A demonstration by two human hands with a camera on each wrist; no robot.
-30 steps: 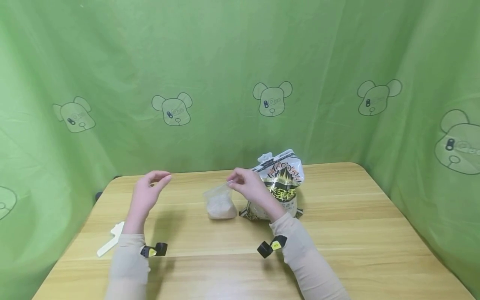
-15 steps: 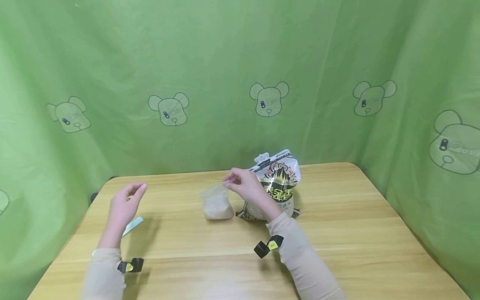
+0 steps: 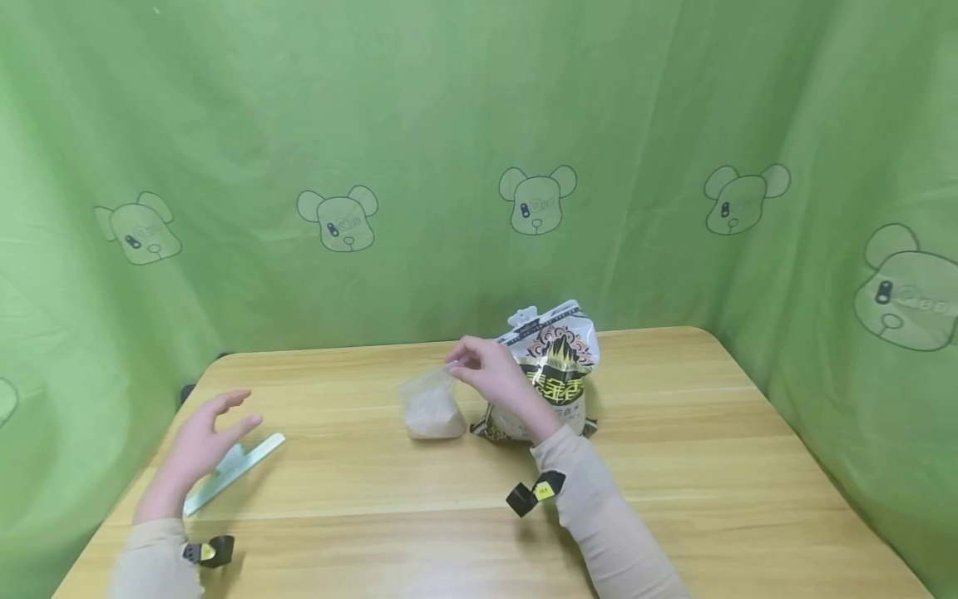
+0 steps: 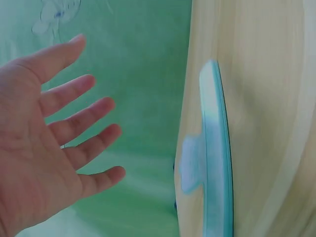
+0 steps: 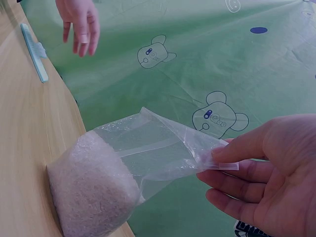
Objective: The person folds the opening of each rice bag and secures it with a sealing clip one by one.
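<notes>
My right hand (image 3: 494, 378) pinches the top corner of a clear plastic bag (image 5: 148, 143) between thumb and fingers. White rice (image 5: 94, 187) fills the lower part of this bag, whose base rests on the table. On the left, my left hand (image 4: 44, 133) hovers with fingers spread and nothing in it. Close below that hand lies a light-blue bag clip (image 4: 213, 153), a long bar with a small tab on one side. In the head view the hand partly covers the clip (image 3: 235, 474).
Just right of the clear bag stands a large printed rice bag (image 3: 557, 358), its folded top held by a white clip (image 3: 522, 317). My right forearm passes in front of it. A green curtain (image 3: 449, 125) hangs behind the wooden table (image 3: 711, 499).
My left hand has moved left and lower, towards the bag clip, and its fingers have spread. More of the clip shows now. The right hand keeps its pinch on the clear bag.
</notes>
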